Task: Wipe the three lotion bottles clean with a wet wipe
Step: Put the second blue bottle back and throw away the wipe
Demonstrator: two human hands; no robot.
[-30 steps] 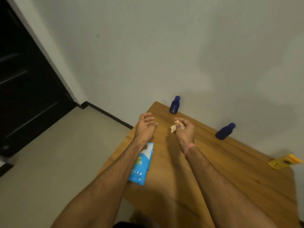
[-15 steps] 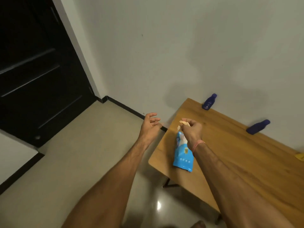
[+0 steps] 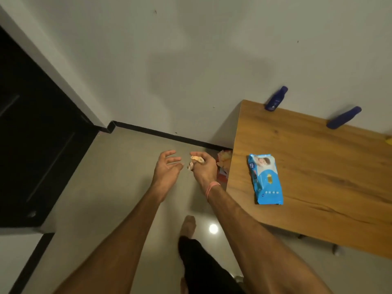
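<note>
My right hand [image 3: 204, 168] pinches a crumpled wet wipe [image 3: 196, 161] out over the floor, left of the wooden table [image 3: 318, 166]. My left hand [image 3: 167, 168] hovers beside it, fingers spread and holding nothing. Two dark blue lotion bottles stand along the table's far edge by the wall, one [image 3: 275, 99] near the corner, the other [image 3: 343, 117] further right. A yellow bottle [image 3: 389, 140] shows only as a sliver at the frame's right edge. A blue wet wipe pack [image 3: 266, 179] lies flat near the table's left edge.
Some crumpled orange and red items [image 3: 223, 164] sit on the floor against the table's left side, by the wall's black skirting [image 3: 169, 135]. A dark door [image 3: 31, 128] fills the left. My bare foot [image 3: 187, 227] and dark-clad leg are below on the glossy floor.
I have turned left and stepped away from the table. Both hands, earlier above the table corner, are now over the floor. The right hand still holds the wipe.
</note>
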